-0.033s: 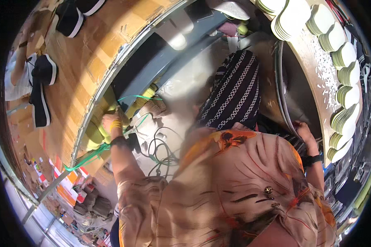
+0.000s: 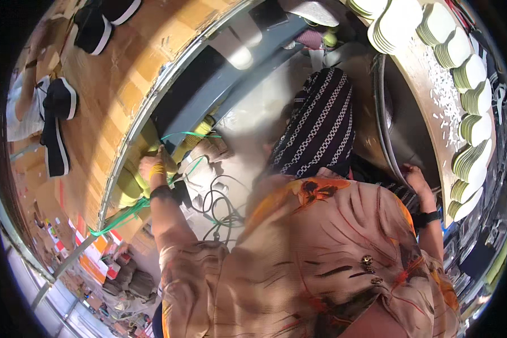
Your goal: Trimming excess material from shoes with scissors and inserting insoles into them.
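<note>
Under the edge of the left tabletop, my left hand [image 2: 151,165] is closed on a bundle of yellow-green insole-like pieces [image 2: 130,183]. Its fingers are partly hidden by the pieces. A green strap [image 2: 124,218] runs by my wrist, where a yellow band also shows. On the other side, my right hand [image 2: 417,181] curls at a dark curved rim [image 2: 384,118] beneath the right-hand table. Its fingertips are partly hidden. My legs, in dark patterned trousers [image 2: 315,127], are between the two hands.
Stacks of pale insoles [image 2: 472,128] line the right table [image 2: 425,93], with small white bits scattered beside them. Black shoes with white soles [image 2: 62,98] sit on the left tabletop [image 2: 104,101]. A looped cable [image 2: 219,211] lies on the floor. Another person's arm [image 2: 25,93] shows at far left.
The whole view has shifted very slightly. Both hands stay where they were, each keeping the same hold.
</note>
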The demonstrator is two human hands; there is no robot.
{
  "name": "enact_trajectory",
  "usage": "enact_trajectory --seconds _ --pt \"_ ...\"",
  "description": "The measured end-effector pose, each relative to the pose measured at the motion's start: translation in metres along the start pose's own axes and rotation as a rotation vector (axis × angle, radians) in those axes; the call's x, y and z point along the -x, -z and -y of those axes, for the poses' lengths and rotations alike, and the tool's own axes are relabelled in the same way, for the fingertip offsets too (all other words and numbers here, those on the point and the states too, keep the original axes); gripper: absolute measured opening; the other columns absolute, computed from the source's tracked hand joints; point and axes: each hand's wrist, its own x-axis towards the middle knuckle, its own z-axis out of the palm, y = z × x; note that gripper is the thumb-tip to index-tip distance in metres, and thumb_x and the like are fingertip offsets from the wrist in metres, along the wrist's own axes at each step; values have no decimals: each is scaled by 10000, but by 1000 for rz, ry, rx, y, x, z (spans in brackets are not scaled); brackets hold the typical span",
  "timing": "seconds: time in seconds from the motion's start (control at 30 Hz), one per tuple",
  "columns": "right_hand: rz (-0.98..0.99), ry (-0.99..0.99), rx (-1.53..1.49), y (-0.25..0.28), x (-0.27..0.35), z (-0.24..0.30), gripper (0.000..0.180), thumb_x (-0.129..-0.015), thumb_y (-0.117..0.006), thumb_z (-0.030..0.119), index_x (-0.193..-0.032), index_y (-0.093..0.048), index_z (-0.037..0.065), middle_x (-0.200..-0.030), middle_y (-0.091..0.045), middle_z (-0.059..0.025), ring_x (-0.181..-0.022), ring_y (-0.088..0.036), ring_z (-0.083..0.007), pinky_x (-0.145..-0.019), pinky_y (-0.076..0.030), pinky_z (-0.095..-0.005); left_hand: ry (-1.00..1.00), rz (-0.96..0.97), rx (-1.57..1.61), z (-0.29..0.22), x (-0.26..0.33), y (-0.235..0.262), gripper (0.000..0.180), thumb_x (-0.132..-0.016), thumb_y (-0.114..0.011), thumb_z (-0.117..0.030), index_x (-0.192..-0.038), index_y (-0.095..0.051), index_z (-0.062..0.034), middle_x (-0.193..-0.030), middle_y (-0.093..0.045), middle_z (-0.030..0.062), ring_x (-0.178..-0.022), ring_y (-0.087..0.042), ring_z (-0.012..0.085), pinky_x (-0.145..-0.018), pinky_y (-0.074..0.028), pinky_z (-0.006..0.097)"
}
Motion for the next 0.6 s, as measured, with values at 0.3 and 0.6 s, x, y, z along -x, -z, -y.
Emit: enact_trajectory --seconds 0.3,0.6 --pt "21 71 3 5 2 25 322 -749 -569 137 -1043 -599 10 -978 -616 -213 -966 -590 -299 -858 -429 -320 40 -81 -83 7 -28 -45 482 -682 -666 -460 -921 -655 -42 -1013 -634 134 -949 -613 261 -811 -490 363" --pt "29 46 33 7 12 39 336 -758 -605 163 -1068 -592 33 -1090 -570 -225 -1075 -541 -258 -938 -390 -311 -241 -30 791 60 -51 -34 599 -661 -724 -428 -944 -621 90 -823 -671 134 -865 -634 222 -791 -469 297"
